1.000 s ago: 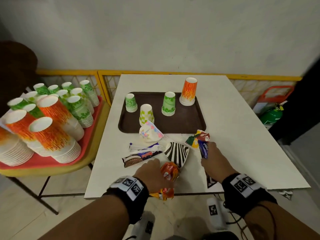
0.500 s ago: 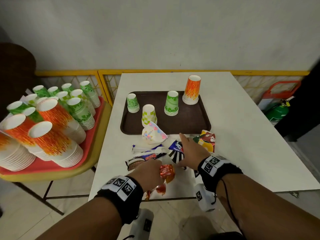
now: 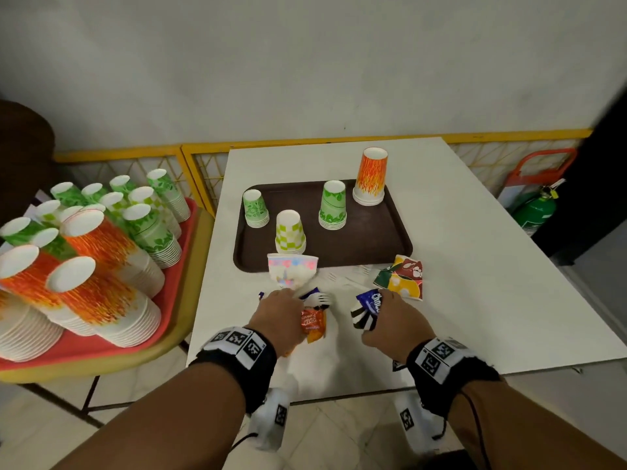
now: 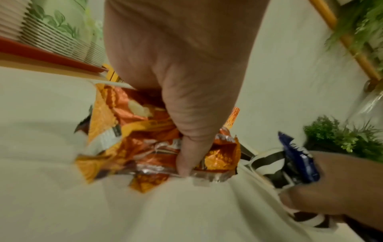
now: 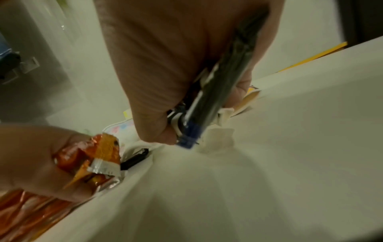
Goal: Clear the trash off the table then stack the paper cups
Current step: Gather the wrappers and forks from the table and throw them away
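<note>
Orange foil, crumpled and shiny, fills the left hand: the orange wrapper is bunched under curled fingers, the thumb pressing down across it, so this grip is clamped on the wrapper. The hand lies knuckles-up near the front edge of the white desk, its forearm running back toward the person. The wrapper's loose end sticks out from the fist toward the person's right and the near edge of the desk.

The right hand lies beside it, also knuckles-up, its grip closed around a blue wrapper and a flattened black-and-white striped cup. The blue wrapper's long axis runs along the hand, its end poking out past the fingers toward the brown tray.

Just ahead of the left hand lie a white plastic fork and a crushed pastel cup overlapping the tray's near rim. A crushed red-and-yellow cup lies on the desk just beyond the right hand.

On the tray stand 4 upside-down cup stacks: 2 green leaf-printed stacks, 1 yellow-green checked stack, and a tall orange stack at the far right corner.

To the left, a red tray on a yellow chair carries many more inverted stacks.
</note>
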{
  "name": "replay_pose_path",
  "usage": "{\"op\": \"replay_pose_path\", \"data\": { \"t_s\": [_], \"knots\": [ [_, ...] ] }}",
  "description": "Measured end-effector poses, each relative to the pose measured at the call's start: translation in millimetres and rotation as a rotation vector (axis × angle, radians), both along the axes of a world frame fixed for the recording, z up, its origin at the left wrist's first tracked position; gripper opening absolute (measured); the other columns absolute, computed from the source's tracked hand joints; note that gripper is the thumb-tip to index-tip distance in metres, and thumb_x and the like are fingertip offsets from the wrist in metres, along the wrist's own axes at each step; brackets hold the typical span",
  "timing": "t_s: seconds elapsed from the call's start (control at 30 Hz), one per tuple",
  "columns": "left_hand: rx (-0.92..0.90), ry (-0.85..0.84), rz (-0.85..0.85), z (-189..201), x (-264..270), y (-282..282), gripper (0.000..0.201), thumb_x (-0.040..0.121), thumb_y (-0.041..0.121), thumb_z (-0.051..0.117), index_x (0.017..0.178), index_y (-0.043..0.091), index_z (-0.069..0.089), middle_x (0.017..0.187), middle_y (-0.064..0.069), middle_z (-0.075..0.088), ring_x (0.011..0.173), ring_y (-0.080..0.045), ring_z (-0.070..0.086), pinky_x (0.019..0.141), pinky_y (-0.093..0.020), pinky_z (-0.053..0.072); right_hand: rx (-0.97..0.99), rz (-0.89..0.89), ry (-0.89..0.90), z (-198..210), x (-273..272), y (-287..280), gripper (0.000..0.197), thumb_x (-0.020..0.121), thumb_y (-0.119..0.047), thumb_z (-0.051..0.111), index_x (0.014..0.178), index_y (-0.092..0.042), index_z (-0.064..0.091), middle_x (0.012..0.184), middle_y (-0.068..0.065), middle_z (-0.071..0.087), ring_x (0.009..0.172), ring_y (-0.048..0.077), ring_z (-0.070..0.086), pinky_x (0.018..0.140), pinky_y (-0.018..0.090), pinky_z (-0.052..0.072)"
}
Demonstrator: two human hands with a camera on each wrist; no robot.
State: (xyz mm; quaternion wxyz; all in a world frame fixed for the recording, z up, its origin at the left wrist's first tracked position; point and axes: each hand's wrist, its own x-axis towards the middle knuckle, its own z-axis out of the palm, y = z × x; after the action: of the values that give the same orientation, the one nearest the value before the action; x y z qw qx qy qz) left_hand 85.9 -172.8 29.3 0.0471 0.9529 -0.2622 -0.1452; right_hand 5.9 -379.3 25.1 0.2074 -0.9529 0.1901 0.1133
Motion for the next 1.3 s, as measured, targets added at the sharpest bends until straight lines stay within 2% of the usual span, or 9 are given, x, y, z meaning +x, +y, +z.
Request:
{"op": "replay_pose_path", "data": {
  "t_s": [0.17,0.4,0.53,0.67,0.77,0.87,1.1,1.23,1.3],
  "knots": [
    [-0.008,-0.009,0.013,-19.2,1.6,-6.1,0.034,0.078,0.043,0.044,0.094,0.021,0.064,0.098,-0.005,0.061,0.094,-0.027,0.062,0.085,-0.038,0.052,0.098,-0.134,0.008,-5.0,-15.8,-9.4,0.066,0.072,-0.042,0.076,0.127,-0.017,0.049,0.113,-0.002,0.061,0.102,0.018,0.061,0.09,0.029,0.052],
    [-0.071,-0.025,-0.035,-30.3,-0.5,-11.9,0.028,0.09,0.035,0.058,0.112,0.018,0.054,0.108,-0.006,0.061,0.098,-0.027,0.062,0.083,-0.034,0.045,0.336,-0.302,-0.062,-8.6,-25.4,-18.7,0.021,0.075,-0.036,0.071,0.088,-0.026,0.058,0.081,-0.008,0.065,0.08,0.015,0.065,0.077,0.03,0.055],
    [-0.118,-0.037,-0.075,-34.1,-0.2,-16.9,0.028,0.096,0.035,0.052,0.118,0.017,0.051,0.105,-0.005,0.066,0.096,-0.026,0.064,0.081,-0.033,0.044,0.625,-0.522,-0.144,-3.2,-31.7,-25.1,0.018,0.083,-0.03,0.072,0.09,-0.013,0.07,0.072,-0.003,0.07,0.066,0.012,0.065,0.067,0.025,0.054],
    [-0.114,-0.046,-0.116,-35.9,-4.6,-21.8,0.032,0.092,0.03,0.057,0.119,0.015,0.051,0.107,-0.006,0.065,0.096,-0.026,0.063,0.076,-0.031,0.041,0.876,-0.636,-0.235,-1.1,-46.4,-38.8,0.011,0.087,-0.025,0.071,0.083,-0.015,0.068,0.068,-0.001,0.066,0.06,0.012,0.059,0.061,0.023,0.048],
    [-0.117,-0.073,-0.105,-36.4,-10.2,-22.8,0.03,0.086,0.038,0.065,0.11,0.022,0.057,0.105,-0.002,0.068,0.095,-0.022,0.061,0.08,-0.031,0.043,0.891,-0.639,-0.248,-6.8,-59.5,-52.7,0.017,0.088,-0.026,0.071,0.089,-0.009,0.071,0.069,0.0,0.067,0.061,0.013,0.059,0.063,0.024,0.05],
    [-0.14,-0.015,-0.099,-40.7,-19.0,-22.1,0.036,0.086,0.042,0.067,0.115,0.025,0.056,0.109,0.0,0.066,0.1,-0.019,0.059,0.087,-0.029,0.043,0.882,-0.649,-0.22,-12.0,-72.7,-64.3,0.025,0.086,-0.031,0.072,0.095,-0.007,0.075,0.073,0.002,0.071,0.066,0.015,0.063,0.067,0.025,0.054],
    [-0.18,0.016,-0.068,-31.9,-22.2,-29.9,0.044,0.082,0.029,0.073,0.122,0.018,0.058,0.126,-0.006,0.049,0.103,-0.023,0.059,0.094,-0.026,0.047,1.006,-0.649,-0.274,-13.0,-89.5,-70.4,0.007,0.089,-0.021,0.069,0.086,-0.018,0.064,0.072,0.002,0.061,0.066,0.015,0.056,0.064,0.024,0.048],
    [-0.116,0.08,-0.032,-20.2,-22.5,-45.4,0.022,0.09,0.034,0.063,0.107,0.022,0.058,0.105,-0.003,0.063,0.094,-0.02,0.063,0.079,-0.026,0.045,1.237,-0.685,-0.368,-5.4,-96.7,-75.0,0.031,0.092,-0.013,0.063,0.069,-0.024,0.044,0.064,-0.003,0.042,0.053,0.009,0.04,0.054,0.02,0.034],
    [-0.138,0.159,-0.028,-11.8,-21.8,-61.0,0.019,0.09,0.036,0.064,0.101,0.023,0.057,0.095,0.003,0.064,0.091,-0.018,0.063,0.08,-0.027,0.045,1.218,-0.826,-0.348,-3.1,-106.1,-85.0,0.025,0.086,-0.026,0.07,0.064,-0.019,0.06,0.063,-0.002,0.055,0.052,0.01,0.047,0.055,0.024,0.038]
  ]
}}
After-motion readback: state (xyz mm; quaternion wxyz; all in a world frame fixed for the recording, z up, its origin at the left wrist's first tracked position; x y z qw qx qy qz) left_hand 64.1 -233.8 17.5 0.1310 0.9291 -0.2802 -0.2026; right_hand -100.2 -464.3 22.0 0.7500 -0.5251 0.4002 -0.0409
